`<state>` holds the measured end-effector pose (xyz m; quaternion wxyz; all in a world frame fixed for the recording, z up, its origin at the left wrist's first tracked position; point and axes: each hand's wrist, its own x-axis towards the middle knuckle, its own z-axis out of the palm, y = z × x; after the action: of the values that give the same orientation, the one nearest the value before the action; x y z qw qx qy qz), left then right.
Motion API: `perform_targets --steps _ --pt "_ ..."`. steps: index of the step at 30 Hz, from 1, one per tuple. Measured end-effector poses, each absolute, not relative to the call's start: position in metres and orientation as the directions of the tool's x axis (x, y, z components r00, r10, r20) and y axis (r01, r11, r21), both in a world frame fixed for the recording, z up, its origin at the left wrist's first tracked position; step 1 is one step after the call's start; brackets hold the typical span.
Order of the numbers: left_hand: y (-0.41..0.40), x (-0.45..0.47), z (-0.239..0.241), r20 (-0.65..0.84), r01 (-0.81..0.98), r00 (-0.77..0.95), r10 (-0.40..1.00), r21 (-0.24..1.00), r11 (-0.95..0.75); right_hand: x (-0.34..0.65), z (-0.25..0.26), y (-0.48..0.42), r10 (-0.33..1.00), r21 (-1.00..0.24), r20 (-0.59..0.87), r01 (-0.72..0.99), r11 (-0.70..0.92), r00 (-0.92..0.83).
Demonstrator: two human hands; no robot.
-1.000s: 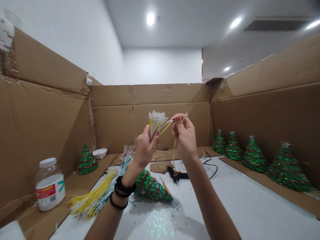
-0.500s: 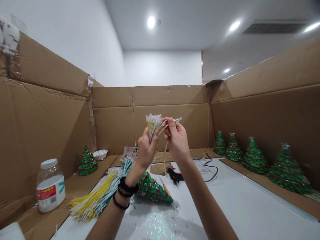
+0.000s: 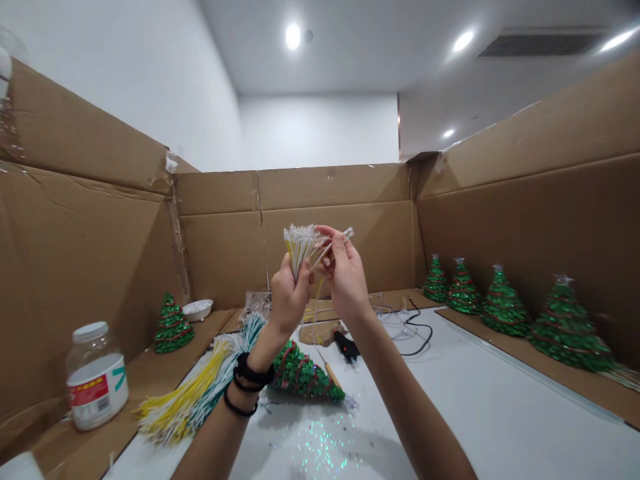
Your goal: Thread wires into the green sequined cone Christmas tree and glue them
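R grip (image 3: 347, 275) nearer wht-tipped bundle (image 3: 300, 243).

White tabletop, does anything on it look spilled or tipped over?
Yes: one green tree lies on its side, while the other trees stand upright. Sparkling green specks, possibly loose glitter, dot the tabletop nearer the camera.

Open room right of right hand (image 3: 349, 280), over tabletop (image 3: 480, 400); lying tree (image 3: 305, 377), glue gun (image 3: 346, 346) obstruct below; cardboard wall (image 3: 215, 260) beyond.
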<state>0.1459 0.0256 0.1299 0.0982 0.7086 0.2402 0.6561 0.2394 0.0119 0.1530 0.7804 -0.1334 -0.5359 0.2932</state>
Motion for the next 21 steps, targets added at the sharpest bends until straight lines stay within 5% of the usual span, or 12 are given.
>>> perform_targets --steps 8,15,21 --pt "0.031 0.144 0.128 0.892 0.377 0.175 0.417 0.331 -0.865 0.260 0.159 0.018 0.413 -0.268 0.739 -0.329 0.905 0.533" --pt "0.031 0.138 0.133 0.869 0.465 0.274 0.411 0.255 -0.848 0.301 0.169 -0.014 0.230 -0.102 0.774 -0.242 0.965 0.590" --pt "0.035 0.132 0.136 0.813 0.107 0.244 0.528 0.519 -0.848 0.319 0.172 -0.034 0.241 -0.166 0.788 -0.181 0.969 0.566"
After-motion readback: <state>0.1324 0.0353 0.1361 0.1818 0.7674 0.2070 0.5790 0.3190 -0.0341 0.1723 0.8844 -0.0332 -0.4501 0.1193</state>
